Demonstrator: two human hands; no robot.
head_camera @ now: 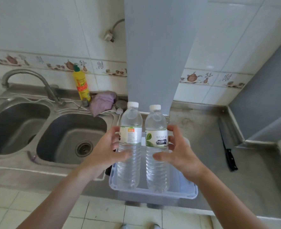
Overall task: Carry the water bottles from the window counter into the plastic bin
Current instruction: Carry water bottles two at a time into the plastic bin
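Observation:
Two clear water bottles with white caps stand upright side by side, with their lower halves inside the clear plastic bin (pixel 153 193) at the counter's front edge. My left hand (pixel 106 151) wraps the left bottle (pixel 131 119) at its label, thumb in front. My right hand (pixel 181 155) holds the right bottle (pixel 156 120) the same way, with its fingers around the green-leaf label. I cannot tell whether the bottle bases touch the bin floor.
A steel double sink (pixel 67 134) with a curved faucet (pixel 42 80) lies to the left. Behind it are a yellow detergent bottle (pixel 81 85) and a purple cloth (pixel 101 101). A black-handled knife (pixel 229 158) lies on the counter to the right. A grey panel (pixel 153 55) rises behind the bin.

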